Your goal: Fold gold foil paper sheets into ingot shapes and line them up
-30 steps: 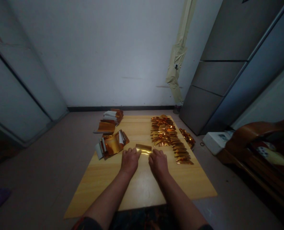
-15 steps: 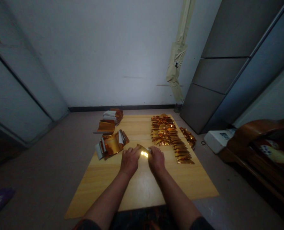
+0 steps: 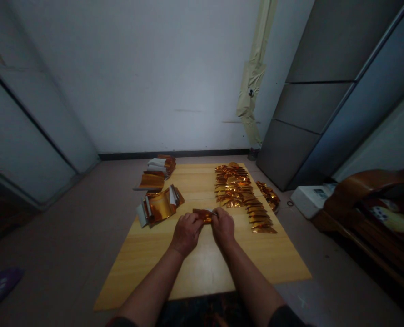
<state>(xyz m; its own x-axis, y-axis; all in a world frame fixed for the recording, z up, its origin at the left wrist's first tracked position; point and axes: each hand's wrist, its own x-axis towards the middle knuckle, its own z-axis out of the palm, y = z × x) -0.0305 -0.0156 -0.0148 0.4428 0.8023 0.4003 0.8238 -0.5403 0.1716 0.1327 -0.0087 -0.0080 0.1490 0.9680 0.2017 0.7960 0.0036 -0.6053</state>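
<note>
Head cam: L hand (image 3: pixel 185 234) & R hand (image 3: pixel 224 227) pinch opp. ends of gold foil (image 3: pixel 206 219) (both curled tight).

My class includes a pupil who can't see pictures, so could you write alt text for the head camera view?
A person's left hand and right hand hold a small gold sheet between them over a wooden board. Curved gold sheets lie to the left and rows of shiny gold pieces to the right, before a white wall.

One head-worn cam; looks fwd & down at L hand (image 3: pixel 187 230), R hand (image 3: pixel 223 227) & table (image 3: pixel 202 268), fairly near; wall (image 3: pixel 154 77) beyond
</note>
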